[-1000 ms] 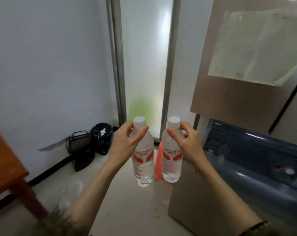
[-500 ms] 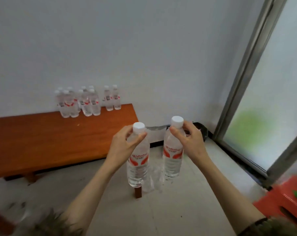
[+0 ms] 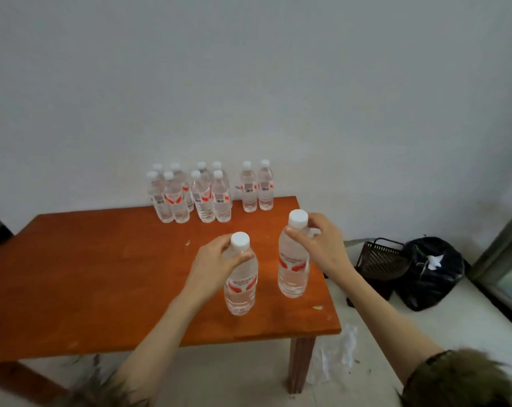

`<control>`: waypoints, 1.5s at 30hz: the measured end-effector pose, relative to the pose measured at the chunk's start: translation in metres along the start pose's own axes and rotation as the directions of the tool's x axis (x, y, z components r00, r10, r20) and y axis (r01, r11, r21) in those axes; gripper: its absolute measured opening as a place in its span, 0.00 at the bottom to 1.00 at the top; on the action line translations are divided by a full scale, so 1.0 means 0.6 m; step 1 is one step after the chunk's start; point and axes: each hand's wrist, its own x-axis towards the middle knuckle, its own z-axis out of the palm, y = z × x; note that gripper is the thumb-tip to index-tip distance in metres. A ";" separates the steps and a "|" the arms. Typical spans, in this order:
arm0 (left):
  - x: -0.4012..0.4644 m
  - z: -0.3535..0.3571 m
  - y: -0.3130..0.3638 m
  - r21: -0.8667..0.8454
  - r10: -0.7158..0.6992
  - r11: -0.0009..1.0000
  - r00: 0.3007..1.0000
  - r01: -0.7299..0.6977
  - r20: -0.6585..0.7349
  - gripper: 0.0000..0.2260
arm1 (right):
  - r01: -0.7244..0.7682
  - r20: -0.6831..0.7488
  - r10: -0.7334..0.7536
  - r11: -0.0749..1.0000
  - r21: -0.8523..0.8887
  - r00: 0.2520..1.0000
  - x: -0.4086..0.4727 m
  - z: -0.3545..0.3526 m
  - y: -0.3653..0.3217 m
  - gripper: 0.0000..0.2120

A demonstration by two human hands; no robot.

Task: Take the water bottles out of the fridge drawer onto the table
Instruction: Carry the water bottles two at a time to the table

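The orange-brown wooden bench [image 3: 102, 274] stood against the pale wall. At its far edge I saw ten water bottles [image 3: 201, 195] upright: two tight clusters of four, then a pair apart to the right. A small pale scrap [image 3: 187, 243] lay mid-top, another [image 3: 317, 307] near the right edge. On the floor [image 3: 425, 333] beside it sat a black basket [image 3: 379, 259], a black bag [image 3: 431, 271] and crumpled clear plastic [image 3: 334, 359].

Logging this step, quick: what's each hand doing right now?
Left hand: grips the left water bottle near its cap, above the table.
Right hand: grips the right water bottle at its neck.
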 end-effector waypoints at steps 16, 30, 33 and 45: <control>0.488 0.068 -0.211 -0.019 -0.101 0.994 0.983 0.105 0.152 0.20 | -0.209 0.044 0.223 0.954 -0.217 0.974 0.433 0.227 0.143 0.16; 0.687 0.127 -0.249 0.000 -0.095 0.995 0.976 0.097 0.196 0.20 | -0.292 0.046 0.306 0.937 -0.194 0.951 0.595 0.309 0.227 0.17; 0.698 0.132 -0.253 0.015 -0.076 0.997 0.981 0.075 0.178 0.19 | -0.291 0.059 0.308 0.936 -0.196 0.950 0.598 0.316 0.237 0.17; 0.681 0.127 -0.255 0.064 -0.053 0.997 0.979 0.041 0.197 0.24 | -0.274 0.156 0.295 0.951 -0.145 0.943 0.584 0.309 0.217 0.19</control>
